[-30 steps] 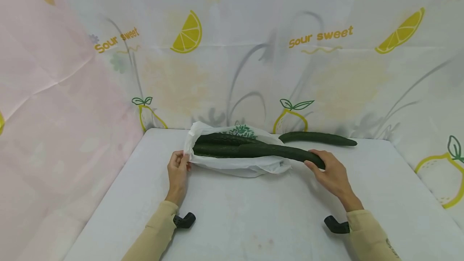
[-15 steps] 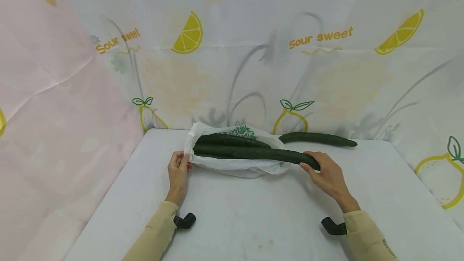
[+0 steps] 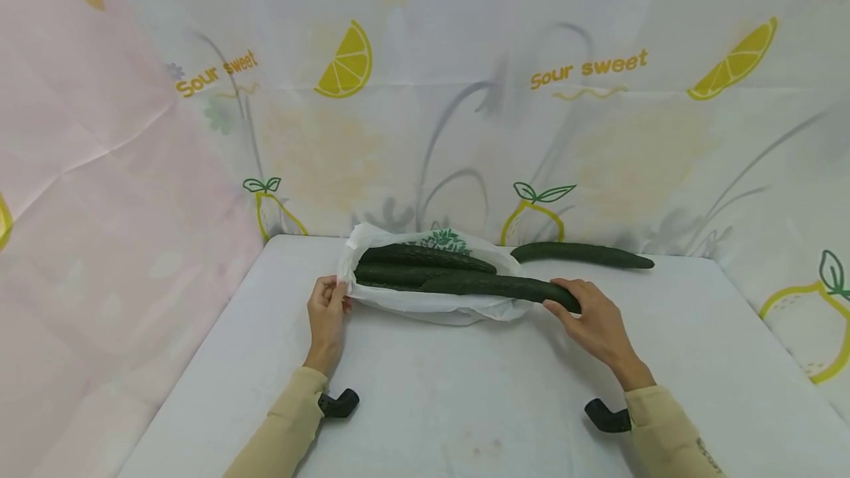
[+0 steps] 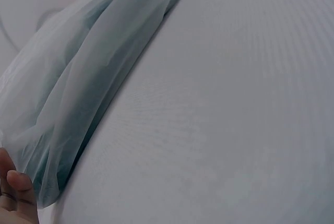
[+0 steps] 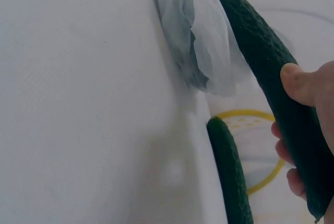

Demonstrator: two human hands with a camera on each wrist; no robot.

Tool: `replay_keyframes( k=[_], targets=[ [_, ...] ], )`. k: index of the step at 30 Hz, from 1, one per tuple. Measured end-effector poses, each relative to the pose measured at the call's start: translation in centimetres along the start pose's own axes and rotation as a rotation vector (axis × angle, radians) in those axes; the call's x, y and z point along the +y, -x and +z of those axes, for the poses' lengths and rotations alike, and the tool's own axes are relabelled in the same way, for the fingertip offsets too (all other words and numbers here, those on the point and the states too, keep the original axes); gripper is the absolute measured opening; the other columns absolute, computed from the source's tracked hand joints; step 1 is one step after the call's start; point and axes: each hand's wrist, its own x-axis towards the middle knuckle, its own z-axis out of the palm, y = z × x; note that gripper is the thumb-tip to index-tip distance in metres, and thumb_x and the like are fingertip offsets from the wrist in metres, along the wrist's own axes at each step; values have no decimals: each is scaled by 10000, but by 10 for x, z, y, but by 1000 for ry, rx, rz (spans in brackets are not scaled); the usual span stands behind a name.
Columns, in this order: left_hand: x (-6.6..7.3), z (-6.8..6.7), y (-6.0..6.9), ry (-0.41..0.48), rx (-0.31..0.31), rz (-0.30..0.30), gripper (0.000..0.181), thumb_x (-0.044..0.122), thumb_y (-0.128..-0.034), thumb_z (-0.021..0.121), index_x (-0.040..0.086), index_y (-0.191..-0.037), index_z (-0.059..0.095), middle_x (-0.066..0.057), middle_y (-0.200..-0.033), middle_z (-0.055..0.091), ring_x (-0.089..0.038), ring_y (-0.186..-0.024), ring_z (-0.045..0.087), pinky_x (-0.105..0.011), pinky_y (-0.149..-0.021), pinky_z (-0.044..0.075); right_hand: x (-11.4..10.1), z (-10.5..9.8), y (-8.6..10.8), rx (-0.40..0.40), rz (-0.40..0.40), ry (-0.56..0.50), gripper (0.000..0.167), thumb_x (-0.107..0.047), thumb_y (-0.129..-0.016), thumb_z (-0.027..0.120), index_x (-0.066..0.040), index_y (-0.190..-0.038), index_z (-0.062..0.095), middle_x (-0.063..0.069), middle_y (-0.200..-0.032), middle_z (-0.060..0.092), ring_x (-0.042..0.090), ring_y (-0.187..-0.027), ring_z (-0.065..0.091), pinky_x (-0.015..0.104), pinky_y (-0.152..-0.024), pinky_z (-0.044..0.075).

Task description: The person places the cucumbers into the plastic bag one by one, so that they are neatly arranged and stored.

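A white plastic bag with a green leafy print lies on its side, its opening spread wide. Dark green cucumbers lie inside it. My left hand pinches the bag's rim at its left end; in the left wrist view the thumb and fingers show at the bag's corner. My right hand grips the right end of another cucumber, thumb on the near side and fingers round the far side. That cucumber's left part rests in the bag's opening, while its right end sticks out past the bag.
One more cucumber lies at the table's back edge, right of the bag. The table has a white cover. Behind it hangs a curtain printed with lemons. Black devices sit at both wrists.
My right hand has moved a little to the left, sliding its cucumber farther into the bag. The left hand and the bag stay nearly in place.
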Motion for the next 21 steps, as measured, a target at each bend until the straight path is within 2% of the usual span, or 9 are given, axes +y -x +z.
replay_keyframes(
  k=[6,21],
  targets=[
    [1,-1,0,12,-10,-6,163,106,-956,522,-36,-1037,529,83,-702,568,-102,-610,506,-186,-539,429,-2,1,0,-17,16,-8,453,-169,-776,764,-63,-1190,614,119,-1049,654,273,-951,603,464,-757,491],
    [2,-1,0,8,-14,-25,165,120,-958,522,-20,-1045,531,82,-690,562,-103,-615,511,-198,-548,437,-12,9,-2,-21,12,-16,431,-217,-787,760,-63,-1169,630,105,-1035,665,257,-939,616,449,-740,502]
  ],
)
